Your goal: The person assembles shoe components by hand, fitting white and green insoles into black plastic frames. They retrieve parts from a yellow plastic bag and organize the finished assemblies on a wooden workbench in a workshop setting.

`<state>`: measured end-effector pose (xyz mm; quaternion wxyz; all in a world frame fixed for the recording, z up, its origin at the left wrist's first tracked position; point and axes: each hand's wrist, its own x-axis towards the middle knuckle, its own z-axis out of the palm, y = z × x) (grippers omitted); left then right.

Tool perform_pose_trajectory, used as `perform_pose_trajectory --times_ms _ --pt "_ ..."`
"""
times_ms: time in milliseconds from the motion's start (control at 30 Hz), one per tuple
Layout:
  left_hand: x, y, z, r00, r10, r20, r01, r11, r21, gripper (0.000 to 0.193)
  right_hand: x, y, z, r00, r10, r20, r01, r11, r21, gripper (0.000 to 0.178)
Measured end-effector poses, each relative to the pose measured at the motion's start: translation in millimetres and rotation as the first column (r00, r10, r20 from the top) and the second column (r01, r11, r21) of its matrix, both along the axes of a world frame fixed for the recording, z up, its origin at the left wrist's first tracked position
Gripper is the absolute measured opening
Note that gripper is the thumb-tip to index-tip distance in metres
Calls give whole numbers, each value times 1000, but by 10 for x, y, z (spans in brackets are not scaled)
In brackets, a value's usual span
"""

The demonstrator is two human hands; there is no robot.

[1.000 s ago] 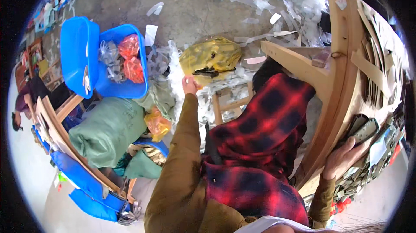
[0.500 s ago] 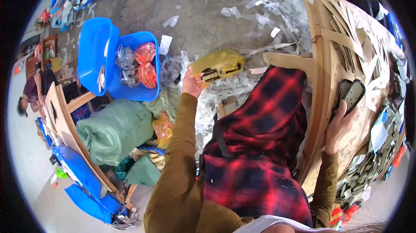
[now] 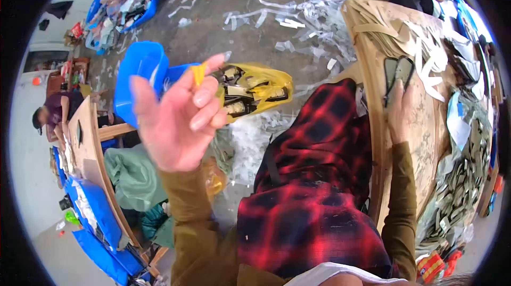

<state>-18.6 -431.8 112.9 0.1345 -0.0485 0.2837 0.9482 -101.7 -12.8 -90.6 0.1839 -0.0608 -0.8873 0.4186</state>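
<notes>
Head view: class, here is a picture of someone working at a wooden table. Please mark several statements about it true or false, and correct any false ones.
1. Yellow plastic shows at the fingers of the left hand. True.
2. The right hand is on the person's lap. False: the right hand is over the wooden table, its fingertips at the dark flat pieces.
3. The yellow bag has things inside it. True: dark items with pale parts show.
4. The green sack is on the person's right. False: the green sack is on the left.
5. White strips lie on the wooden table. True.
</notes>
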Motion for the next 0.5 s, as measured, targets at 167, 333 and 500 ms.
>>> perform_pose_trajectory --times_ms 167,333,500 --pt "395 482 1227 975 -115 -192 118 993 3 105 686 -962 1218 899 420 -127 -436 888 -150 46" --pt "734 838 1833 939 -233 -253 245 970 15 92 911 -1323 1825 488 809 -328 -863 504 -40 42" --pt "1211 477 2067 903 -378 -205 365 926 -99 90 1201 -1025 1879 342 939 21 -935 343 -91 52"
